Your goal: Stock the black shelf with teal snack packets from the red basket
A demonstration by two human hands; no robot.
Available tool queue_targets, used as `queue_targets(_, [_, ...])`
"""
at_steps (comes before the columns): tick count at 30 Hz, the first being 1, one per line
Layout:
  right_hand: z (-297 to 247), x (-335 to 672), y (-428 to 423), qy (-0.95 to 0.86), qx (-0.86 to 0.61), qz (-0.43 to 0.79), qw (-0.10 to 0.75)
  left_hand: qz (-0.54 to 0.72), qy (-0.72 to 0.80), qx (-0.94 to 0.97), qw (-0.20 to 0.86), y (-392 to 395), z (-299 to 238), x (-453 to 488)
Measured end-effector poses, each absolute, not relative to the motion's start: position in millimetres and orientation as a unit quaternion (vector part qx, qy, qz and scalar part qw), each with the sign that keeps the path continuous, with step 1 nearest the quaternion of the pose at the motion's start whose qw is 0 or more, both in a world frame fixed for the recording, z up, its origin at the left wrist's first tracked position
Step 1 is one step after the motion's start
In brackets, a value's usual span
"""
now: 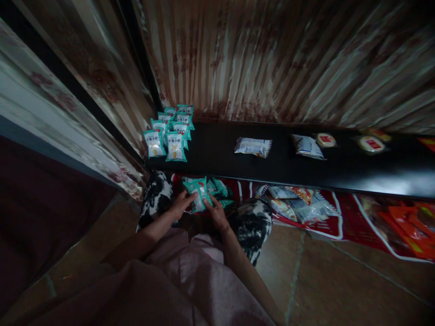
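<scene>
Between my knees, my left hand (184, 203) and my right hand (216, 212) hold a teal-and-white snack bag (198, 194) from its two sides. Fingers of both hands are closed on its edges. More teal snack bags (219, 188) lie just beyond it on a red sheet, partly hidden by the held bag. On the black shelf (210, 151) ahead, at its left end, several teal snack bags (176, 147) stand upright in two columns, one behind another.
On the shelf lie a white-and-blue packet (253, 147), another packet (307, 147) and round wrapped snacks (326, 140). Below, the red sheet (346, 208) carries piled packets (302, 203) and orange packages (408, 226). A patterned curtain (238, 68) hangs behind; a dark post (142, 59) rises at left.
</scene>
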State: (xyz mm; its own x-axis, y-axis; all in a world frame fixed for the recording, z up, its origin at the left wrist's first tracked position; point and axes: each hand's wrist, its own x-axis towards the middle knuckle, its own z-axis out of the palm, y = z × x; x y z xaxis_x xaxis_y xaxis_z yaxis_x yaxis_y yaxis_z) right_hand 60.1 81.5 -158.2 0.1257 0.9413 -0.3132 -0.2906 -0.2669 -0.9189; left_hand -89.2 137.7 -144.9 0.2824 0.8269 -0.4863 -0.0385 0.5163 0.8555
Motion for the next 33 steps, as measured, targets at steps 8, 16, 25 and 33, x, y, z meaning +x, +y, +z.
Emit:
queue_targets(8, [-165, 60, 82, -0.31, -0.54, 0.587, 0.517, 0.355, 0.547, 0.386, 0.653, 138, -150, -83])
queue_targets(16, [-155, 60, 82, -0.328, -0.537, 0.582, 0.516, 0.391, 0.566, 0.403, 0.604, 139, -136, -82])
queue_targets(25, [-135, 62, 82, -0.337, -0.529, 0.581, 0.519, 0.428, 0.541, 0.381, 0.615, 140, -133, -81])
queue_targets(33, [-119, 62, 83, -0.327, -0.533, 0.577, 0.525, 0.429, 0.526, 0.313, 0.664, 142, -127, -76])
